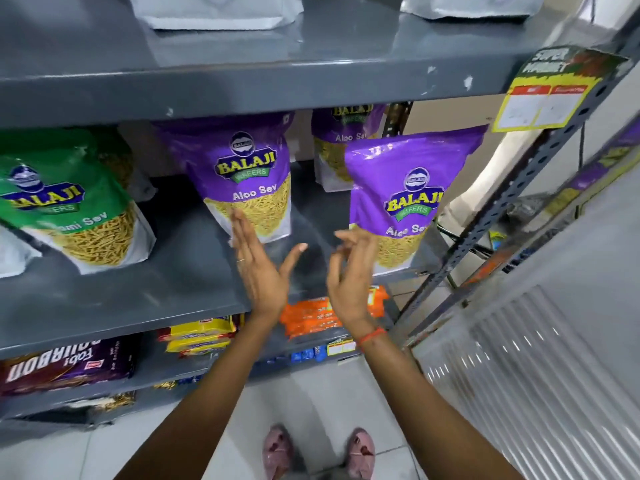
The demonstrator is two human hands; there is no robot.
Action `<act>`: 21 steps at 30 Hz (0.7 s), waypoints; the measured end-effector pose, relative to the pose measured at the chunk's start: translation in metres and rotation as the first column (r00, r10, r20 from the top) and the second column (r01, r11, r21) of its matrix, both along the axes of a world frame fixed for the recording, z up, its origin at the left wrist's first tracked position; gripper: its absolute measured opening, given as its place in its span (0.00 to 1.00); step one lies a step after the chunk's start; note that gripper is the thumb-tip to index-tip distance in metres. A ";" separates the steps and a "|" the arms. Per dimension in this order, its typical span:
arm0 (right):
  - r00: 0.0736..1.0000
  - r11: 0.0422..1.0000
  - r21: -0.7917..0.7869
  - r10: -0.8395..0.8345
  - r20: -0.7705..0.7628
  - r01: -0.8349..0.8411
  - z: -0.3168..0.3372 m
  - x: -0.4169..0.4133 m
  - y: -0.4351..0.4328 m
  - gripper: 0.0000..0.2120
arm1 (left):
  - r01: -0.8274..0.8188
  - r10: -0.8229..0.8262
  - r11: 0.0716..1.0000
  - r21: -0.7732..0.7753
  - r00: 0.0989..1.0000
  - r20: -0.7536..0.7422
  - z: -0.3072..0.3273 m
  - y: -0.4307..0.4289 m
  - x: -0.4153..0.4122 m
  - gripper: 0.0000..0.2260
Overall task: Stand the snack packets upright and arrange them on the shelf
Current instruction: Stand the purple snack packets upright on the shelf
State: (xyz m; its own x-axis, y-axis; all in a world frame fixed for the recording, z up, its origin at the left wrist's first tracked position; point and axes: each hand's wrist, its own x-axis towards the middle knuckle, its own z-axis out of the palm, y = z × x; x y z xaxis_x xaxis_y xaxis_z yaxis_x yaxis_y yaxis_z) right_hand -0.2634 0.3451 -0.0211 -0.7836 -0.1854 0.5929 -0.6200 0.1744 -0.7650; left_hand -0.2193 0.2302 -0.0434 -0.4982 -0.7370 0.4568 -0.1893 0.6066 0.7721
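Two purple Aloo Sev packets stand upright on the grey shelf [145, 289]: one in the middle [249, 168] and one at the right front [405, 188]. A third purple packet [341, 140] stands behind them. A green sev packet [69, 202] leans at the left. My left hand [258, 268] is flat and open, its fingertips just in front of the middle packet's bottom edge. My right hand [349, 275] has loosely curled, spread fingers beside the lower left corner of the right packet. Neither hand holds anything.
The shelf above [242, 81] carries white-bottomed pouches. Lower shelves hold orange packs [311, 317], yellow packs [197, 336] and a dark purple pack [65, 365]. A slotted metal upright [512, 188] with a yellow price tag [543, 98] bounds the right side. My feet stand on tiled floor.
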 end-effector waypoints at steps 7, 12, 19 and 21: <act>0.786 0.969 0.104 0.115 0.607 -0.222 -0.009 -0.055 -0.109 0.45 | 0.121 -0.175 0.891 0.438 0.981 0.086 -0.009 -0.122 0.003 0.44; 0.612 0.889 0.052 0.269 0.743 -0.454 -0.015 -0.082 -0.125 0.42 | 0.226 -0.354 0.786 0.575 0.927 0.120 -0.006 -0.146 -0.005 0.19; 0.674 0.877 0.146 0.236 0.700 -0.458 -0.034 -0.038 -0.073 0.26 | 0.367 -0.493 0.700 0.612 0.869 0.043 -0.012 -0.116 0.053 0.21; 0.660 0.871 0.123 0.261 0.704 -0.476 -0.037 -0.020 -0.055 0.26 | 0.379 -0.512 0.689 0.618 0.858 0.045 -0.017 -0.105 0.070 0.20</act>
State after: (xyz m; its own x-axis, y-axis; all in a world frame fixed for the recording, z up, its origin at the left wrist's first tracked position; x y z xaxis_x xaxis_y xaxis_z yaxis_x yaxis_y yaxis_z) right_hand -0.2839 0.2900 -0.0583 -0.7733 -0.6135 -0.1600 -0.0483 0.3085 -0.9500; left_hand -0.1497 0.1257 -0.0604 -0.8651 -0.4873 -0.1191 -0.2009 0.1189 0.9724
